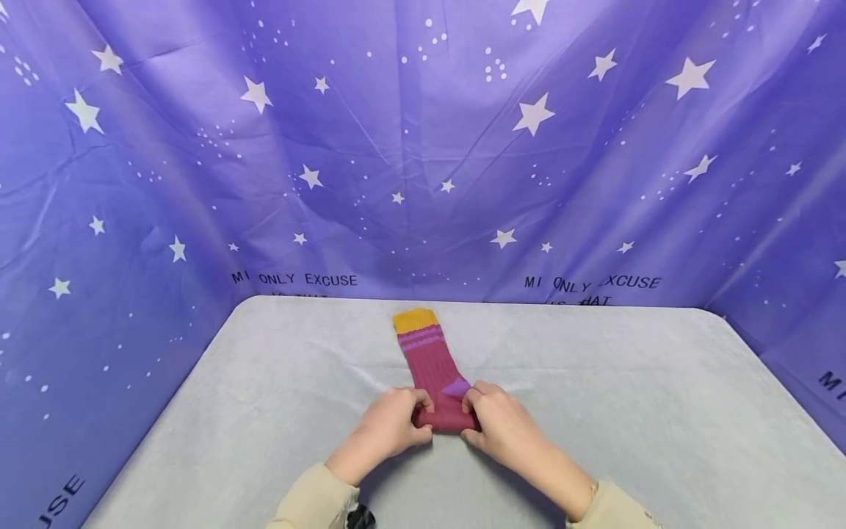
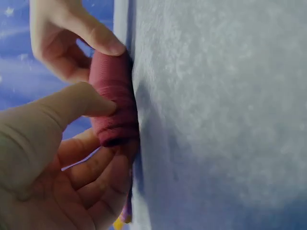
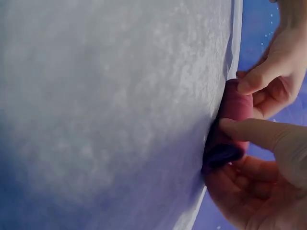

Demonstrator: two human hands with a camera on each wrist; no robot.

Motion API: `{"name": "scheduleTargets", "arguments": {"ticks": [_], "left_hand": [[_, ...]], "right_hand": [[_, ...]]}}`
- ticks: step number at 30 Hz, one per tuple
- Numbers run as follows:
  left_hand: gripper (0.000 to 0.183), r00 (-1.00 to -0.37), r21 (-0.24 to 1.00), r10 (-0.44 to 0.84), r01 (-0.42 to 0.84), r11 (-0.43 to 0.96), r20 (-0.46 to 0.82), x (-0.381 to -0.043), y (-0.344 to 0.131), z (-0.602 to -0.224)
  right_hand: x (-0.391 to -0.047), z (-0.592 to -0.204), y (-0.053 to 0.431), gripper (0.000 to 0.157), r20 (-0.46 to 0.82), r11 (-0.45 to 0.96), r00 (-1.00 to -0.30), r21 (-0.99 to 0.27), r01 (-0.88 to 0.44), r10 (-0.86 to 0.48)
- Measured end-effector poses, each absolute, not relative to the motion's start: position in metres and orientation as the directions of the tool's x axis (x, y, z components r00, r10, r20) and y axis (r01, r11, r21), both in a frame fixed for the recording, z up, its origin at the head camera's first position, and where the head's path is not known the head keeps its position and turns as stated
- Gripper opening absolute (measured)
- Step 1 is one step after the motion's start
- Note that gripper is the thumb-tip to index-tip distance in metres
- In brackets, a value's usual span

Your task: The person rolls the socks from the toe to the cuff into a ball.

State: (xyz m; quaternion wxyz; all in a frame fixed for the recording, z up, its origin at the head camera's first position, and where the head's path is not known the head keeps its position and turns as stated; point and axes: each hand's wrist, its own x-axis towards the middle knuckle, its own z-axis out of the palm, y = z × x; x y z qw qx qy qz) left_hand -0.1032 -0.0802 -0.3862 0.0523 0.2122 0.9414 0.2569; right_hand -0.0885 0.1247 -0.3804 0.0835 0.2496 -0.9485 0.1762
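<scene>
A maroon sock point(image 1: 432, 365) lies lengthwise on the grey cloth, its yellow cuff pointing away, with purple stripes below the cuff and a purple heel patch. Its near end is rolled up into a thick roll. My left hand point(image 1: 395, 420) pinches the left end of that roll, thumb on the near side and fingers over the far side. On the right end, my right hand point(image 1: 501, 424) grips in the same way. Both wrist views show the rolled sock point(image 2: 112, 91) point(image 3: 236, 108) between thumbs and fingers, low against the cloth.
A light grey cloth point(image 1: 634, 411) covers the table, slightly wrinkled near the sock. Purple star-printed curtains point(image 1: 423, 147) hang behind the table and at both sides. A small black object point(image 1: 360, 517) shows by the left sleeve.
</scene>
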Motion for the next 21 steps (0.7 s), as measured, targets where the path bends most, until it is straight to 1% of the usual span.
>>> {"name": "scheduleTargets", "arguments": {"ticks": [4,8,10,13,15,17,21], "left_hand": [[0.010,-0.916,0.648,0.401,0.297,0.701,-0.014,-0.108,-0.089,-0.395],[0.010,-0.927,0.751,0.374,0.225,0.620,-0.031,-0.110,-0.095,-0.397],[0.013,-0.929,0.803,0.367,0.178,0.569,-0.055,-0.111,-0.097,-0.394],[0.017,-0.929,0.859,0.355,0.095,0.503,-0.105,-0.109,-0.098,-0.390],[0.018,-0.931,0.872,0.340,0.055,0.487,-0.131,-0.106,-0.097,-0.389],[0.017,-0.938,0.864,0.315,0.035,0.502,-0.145,-0.105,-0.095,-0.390],[0.018,-0.956,0.804,0.251,0.029,0.594,-0.151,-0.107,-0.088,-0.391]], "right_hand": [[-0.094,-0.384,0.128,0.021,0.240,0.778,-0.875,-0.401,-0.483,-0.420],[-0.098,-0.385,0.134,0.014,0.228,0.713,-0.885,-0.527,-0.462,-0.406],[-0.099,-0.383,0.137,0.012,0.180,0.677,-0.900,-0.604,-0.420,-0.397],[-0.097,-0.380,0.141,0.012,0.072,0.637,-0.922,-0.703,-0.318,-0.381],[-0.096,-0.381,0.142,0.011,0.014,0.625,-0.933,-0.739,-0.251,-0.358],[-0.095,-0.382,0.142,0.012,-0.013,0.624,-0.943,-0.753,-0.210,-0.332],[-0.098,-0.384,0.143,0.018,0.021,0.654,-0.956,-0.725,-0.217,-0.294]]}}
